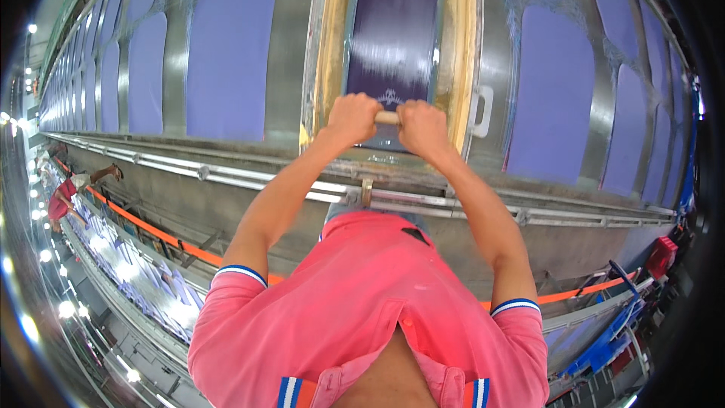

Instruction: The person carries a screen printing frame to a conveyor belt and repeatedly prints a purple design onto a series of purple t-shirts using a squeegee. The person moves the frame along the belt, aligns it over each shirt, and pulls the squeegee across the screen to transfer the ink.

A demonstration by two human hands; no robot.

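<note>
Left hand and right hand clenched the pale handle (framed screen beneath them!), seemingly mid-stroke; next sweep wanted even pressure

Left hand and right hand gripping a pale bar, yellow-edged frame beneath, purple panels on either side

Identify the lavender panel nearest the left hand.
The large lavender panel immediately left of the yellow-edged frame; the others lie farther from the left hand.
</note>
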